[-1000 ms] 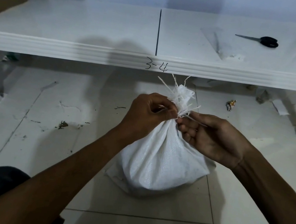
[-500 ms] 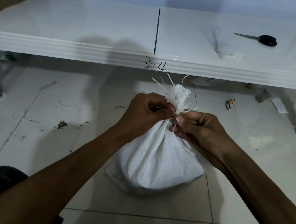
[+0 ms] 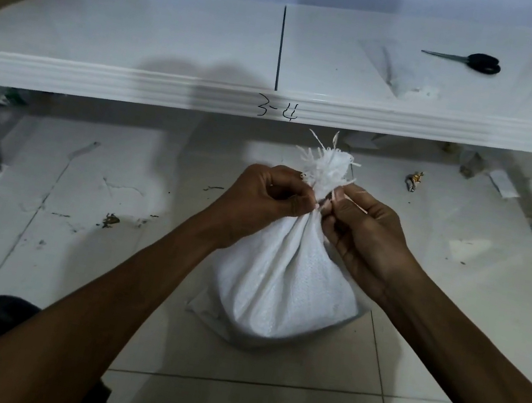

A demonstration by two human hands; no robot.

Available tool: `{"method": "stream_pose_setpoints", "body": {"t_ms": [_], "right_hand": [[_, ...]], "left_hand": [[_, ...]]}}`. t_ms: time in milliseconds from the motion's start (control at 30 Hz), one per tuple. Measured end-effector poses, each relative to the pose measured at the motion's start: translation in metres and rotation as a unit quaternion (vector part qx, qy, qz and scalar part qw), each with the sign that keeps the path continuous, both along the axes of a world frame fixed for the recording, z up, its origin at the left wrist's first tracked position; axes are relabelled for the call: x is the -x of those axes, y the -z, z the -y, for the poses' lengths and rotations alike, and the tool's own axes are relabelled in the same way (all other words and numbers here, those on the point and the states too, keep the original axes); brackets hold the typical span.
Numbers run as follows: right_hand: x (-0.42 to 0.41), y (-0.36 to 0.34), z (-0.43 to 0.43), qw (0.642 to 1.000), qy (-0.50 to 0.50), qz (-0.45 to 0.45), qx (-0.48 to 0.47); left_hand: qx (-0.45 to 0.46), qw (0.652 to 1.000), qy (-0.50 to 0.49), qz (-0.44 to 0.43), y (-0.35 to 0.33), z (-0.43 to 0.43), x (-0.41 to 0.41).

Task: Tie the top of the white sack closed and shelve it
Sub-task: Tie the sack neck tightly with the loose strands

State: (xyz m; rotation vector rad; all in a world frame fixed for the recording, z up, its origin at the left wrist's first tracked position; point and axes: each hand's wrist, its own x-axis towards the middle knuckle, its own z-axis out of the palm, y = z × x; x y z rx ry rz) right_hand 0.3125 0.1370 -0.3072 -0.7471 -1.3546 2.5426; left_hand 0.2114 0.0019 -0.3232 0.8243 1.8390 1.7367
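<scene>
Closed in with the right hand since a second ago, from loose-fingered and just beside to tight against the gathered neck of the white sack. Pinching that neck from both sides now, left hand opposite, fingers of each curled narrow on cloth or on a thin pale strand; cannot tell which. Risk from here: slackening on any slip of either pinch before a knot bites, neck springing open again; snapping of the strand under too hard a pull. Standing on the floor just in front of the shelf, below its "3-4" mark. Long axis upright, frayed top up, leaning slightly toward the shelf. Shelving not yet begun.
</scene>
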Motion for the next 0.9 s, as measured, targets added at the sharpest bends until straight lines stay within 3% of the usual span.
{"method": "stream_pose_setpoints", "body": {"t_ms": [900], "right_hand": [[-0.0001, -0.0002, 0.0051, 0.997, 0.049, -0.031, 0.045]], "left_hand": [[0.036, 0.998, 0.000, -0.042, -0.0057, 0.0012, -0.0023]]}}
